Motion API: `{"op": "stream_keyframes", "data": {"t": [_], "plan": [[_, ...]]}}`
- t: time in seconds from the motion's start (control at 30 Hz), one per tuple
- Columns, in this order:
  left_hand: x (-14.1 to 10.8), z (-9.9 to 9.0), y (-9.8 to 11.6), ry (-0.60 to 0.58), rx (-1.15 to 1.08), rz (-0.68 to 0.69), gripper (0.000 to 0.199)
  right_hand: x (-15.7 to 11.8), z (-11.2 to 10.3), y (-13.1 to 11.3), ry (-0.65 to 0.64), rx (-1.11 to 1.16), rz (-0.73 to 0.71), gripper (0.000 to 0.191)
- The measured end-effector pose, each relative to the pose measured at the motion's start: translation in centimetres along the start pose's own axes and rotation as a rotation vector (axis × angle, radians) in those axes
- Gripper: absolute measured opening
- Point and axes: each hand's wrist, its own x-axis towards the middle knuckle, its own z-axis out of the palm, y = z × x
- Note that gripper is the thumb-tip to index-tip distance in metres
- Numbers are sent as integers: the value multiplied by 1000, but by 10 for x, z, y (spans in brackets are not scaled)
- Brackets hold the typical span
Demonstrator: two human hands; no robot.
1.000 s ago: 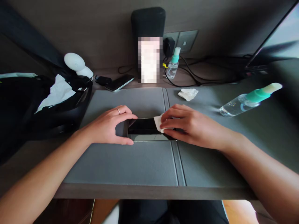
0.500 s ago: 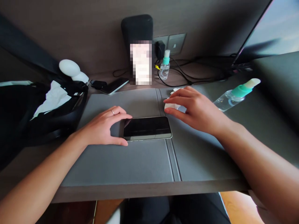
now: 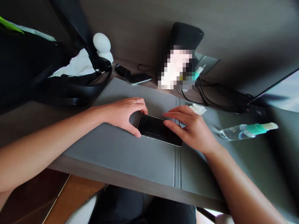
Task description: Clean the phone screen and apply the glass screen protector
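The right hand (image 3: 191,129), fingers spread, is covering 1 end of the flat black glass phone (image 3: 157,129); the left hand (image 3: 123,113) is gripping the other end. 2 phones are lying in view, the second phone (image 3: 137,78) far back.

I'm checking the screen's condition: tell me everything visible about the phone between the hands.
The phone is a slim dark slab with a glossy black, unlit screen and a pale metallic edge. It lies flat, face up, on the grey desk mat. The left hand grips its left end; the right hand rests fingers on its right part.
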Motion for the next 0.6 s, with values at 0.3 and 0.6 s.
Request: {"op": "stream_keyframes", "data": {"t": [0.3,0.6], "plan": [[1,3,4,9,116,0,69,39,50,-33,-140,-111,27,96],[-3,6,5,-4,208,2,62,25,60,-35,-36,-201,-14,96]]}}
